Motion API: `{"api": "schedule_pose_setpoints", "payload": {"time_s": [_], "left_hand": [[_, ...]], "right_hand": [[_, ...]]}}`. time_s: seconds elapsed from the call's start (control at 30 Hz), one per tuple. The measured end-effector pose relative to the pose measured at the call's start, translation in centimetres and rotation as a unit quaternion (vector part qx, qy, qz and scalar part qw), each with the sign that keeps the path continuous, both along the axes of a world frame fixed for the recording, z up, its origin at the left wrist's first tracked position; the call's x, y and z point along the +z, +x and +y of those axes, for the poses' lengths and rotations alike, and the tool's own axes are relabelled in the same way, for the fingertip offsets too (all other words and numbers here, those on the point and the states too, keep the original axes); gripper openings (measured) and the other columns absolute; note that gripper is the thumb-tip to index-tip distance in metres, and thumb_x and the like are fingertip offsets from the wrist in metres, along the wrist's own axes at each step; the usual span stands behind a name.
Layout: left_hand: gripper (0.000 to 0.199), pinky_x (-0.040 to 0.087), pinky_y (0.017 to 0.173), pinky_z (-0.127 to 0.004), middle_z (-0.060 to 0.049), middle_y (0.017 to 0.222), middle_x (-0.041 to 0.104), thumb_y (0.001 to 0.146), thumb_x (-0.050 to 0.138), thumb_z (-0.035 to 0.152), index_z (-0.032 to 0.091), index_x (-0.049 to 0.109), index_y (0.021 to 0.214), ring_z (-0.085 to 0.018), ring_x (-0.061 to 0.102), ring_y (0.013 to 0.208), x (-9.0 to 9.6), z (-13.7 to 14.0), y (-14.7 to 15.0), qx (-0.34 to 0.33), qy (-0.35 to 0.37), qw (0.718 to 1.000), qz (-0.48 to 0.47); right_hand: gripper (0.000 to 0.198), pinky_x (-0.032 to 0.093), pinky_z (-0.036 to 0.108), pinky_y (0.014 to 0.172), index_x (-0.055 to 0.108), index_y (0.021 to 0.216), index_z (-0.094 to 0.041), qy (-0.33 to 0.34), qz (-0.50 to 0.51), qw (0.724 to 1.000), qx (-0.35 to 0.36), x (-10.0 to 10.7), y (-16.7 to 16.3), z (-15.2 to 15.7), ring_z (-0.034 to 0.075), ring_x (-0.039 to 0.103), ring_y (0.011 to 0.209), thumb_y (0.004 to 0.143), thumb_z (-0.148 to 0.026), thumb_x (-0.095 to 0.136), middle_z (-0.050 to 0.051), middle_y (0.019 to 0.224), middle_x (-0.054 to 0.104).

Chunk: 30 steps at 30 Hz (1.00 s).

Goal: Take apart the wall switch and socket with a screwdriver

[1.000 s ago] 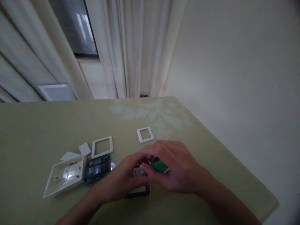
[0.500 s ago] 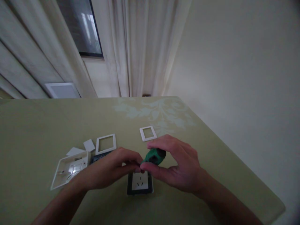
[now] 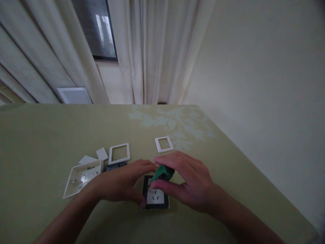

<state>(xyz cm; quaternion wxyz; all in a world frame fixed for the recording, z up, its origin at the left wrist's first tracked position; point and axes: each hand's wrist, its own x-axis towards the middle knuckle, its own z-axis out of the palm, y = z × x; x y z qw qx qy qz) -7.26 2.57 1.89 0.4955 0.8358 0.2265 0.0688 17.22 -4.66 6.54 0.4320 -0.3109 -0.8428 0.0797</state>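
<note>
My right hand [image 3: 188, 181] grips a short green-handled screwdriver [image 3: 162, 173], its tip pointing down at a wall socket [image 3: 154, 197] with a white face and black frame lying flat on the table. Resting on the socket's left edge is my left hand [image 3: 122, 183], thumb at the front corner, fingers curled over the top. The screwdriver's tip is hidden between my fingers.
On the pale green tablecloth [image 3: 50, 135] lie a white back box [image 3: 82, 177], a dark switch module [image 3: 113, 166], a white square frame [image 3: 119, 153], a smaller white frame [image 3: 164, 144] and two white caps [image 3: 101, 154]. The table edge runs along the right; curtains hang behind.
The view has shifted a little. My left hand moved from the screwdriver tip down onto the socket's left side, and my right hand brought the screwdriver lower over the socket.
</note>
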Motion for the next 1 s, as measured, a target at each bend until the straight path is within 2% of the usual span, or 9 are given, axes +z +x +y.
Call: {"api": "schedule_pose_setpoints", "payload": {"time_s": [0.03, 0.1, 0.23, 0.47, 0.67, 0.87, 1.0], "left_hand": [[0.078, 0.039, 0.126, -0.055, -0.006, 0.161, 0.057, 0.076, 0.096, 0.033, 0.033, 0.064, 0.147, -0.037, 0.05, 0.149, -0.4, -0.1, 0.1, -0.007, 0.008, 1.0, 0.011], [0.085, 0.042, 0.124, -0.056, -0.007, 0.16, 0.058, 0.071, 0.097, 0.028, 0.032, 0.062, 0.149, -0.038, 0.052, 0.147, -1.3, -0.2, 0.4, -0.022, 0.015, 0.999, 0.038], [0.077, 0.049, 0.115, -0.053, -0.005, 0.144, 0.069, 0.072, 0.094, 0.021, 0.028, 0.064, 0.143, -0.035, 0.062, 0.133, -2.1, -0.4, 1.1, -0.036, 0.006, 0.996, 0.081], [0.067, 0.05, 0.113, -0.049, -0.005, 0.14, 0.071, 0.074, 0.094, 0.021, 0.025, 0.069, 0.136, -0.035, 0.064, 0.13, -1.1, -0.6, 1.2, -0.02, 0.004, 0.994, 0.108], [0.07, 0.048, 0.113, -0.05, -0.006, 0.137, 0.071, 0.074, 0.095, 0.027, 0.028, 0.068, 0.139, -0.035, 0.063, 0.131, -1.6, -0.5, 1.2, -0.024, 0.009, 0.997, 0.079], [0.081, 0.046, 0.116, -0.053, -0.006, 0.145, 0.069, 0.072, 0.095, 0.019, 0.029, 0.064, 0.146, -0.037, 0.06, 0.135, -1.9, -0.5, 1.1, -0.031, 0.007, 0.997, 0.067], [0.069, 0.048, 0.114, -0.049, -0.001, 0.143, 0.071, 0.076, 0.089, 0.013, 0.031, 0.067, 0.138, -0.034, 0.064, 0.132, -1.3, -0.8, 1.2, -0.013, 0.011, 0.998, 0.057]], "right_hand": [[0.043, 0.061, 0.028, 0.097, 0.065, 0.134, -0.014, 0.003, -0.001, 1.0, 0.001, 0.0, 0.0, -0.1, 0.018, 0.077, 0.104, 0.102, -0.039, 0.079, 0.009, 0.115, 0.081], [0.042, 0.061, 0.027, 0.097, 0.065, 0.135, -0.014, 0.014, -0.003, 1.0, -0.001, 0.1, 0.0, -0.2, 0.018, 0.077, 0.104, 0.104, -0.04, 0.078, 0.009, 0.115, 0.082], [0.041, 0.062, 0.027, 0.094, 0.065, 0.134, -0.014, 0.018, -0.012, 1.0, -0.002, 0.4, 0.0, -0.3, 0.017, 0.077, 0.099, 0.105, -0.041, 0.075, 0.009, 0.112, 0.082], [0.039, 0.061, 0.024, 0.095, 0.066, 0.133, -0.013, 0.02, -0.01, 1.0, -0.004, 0.5, 0.0, -0.2, 0.016, 0.077, 0.1, 0.106, -0.04, 0.075, 0.008, 0.111, 0.082], [0.036, 0.064, 0.03, 0.094, 0.062, 0.14, -0.018, -0.023, -0.038, 0.999, -0.005, 0.8, 0.6, -0.2, 0.019, 0.078, 0.104, 0.111, -0.038, 0.067, 0.01, 0.119, 0.081], [0.038, 0.061, 0.029, 0.099, 0.059, 0.143, -0.016, -0.037, -0.046, 0.998, -0.006, 0.9, 0.7, -0.1, 0.018, 0.076, 0.108, 0.111, -0.036, 0.066, 0.01, 0.123, 0.081], [0.038, 0.057, 0.027, 0.106, 0.057, 0.146, -0.014, -0.041, -0.054, 0.998, 0.018, 1.0, 0.3, -0.3, 0.017, 0.074, 0.116, 0.111, -0.029, 0.063, 0.011, 0.13, 0.078]]}}
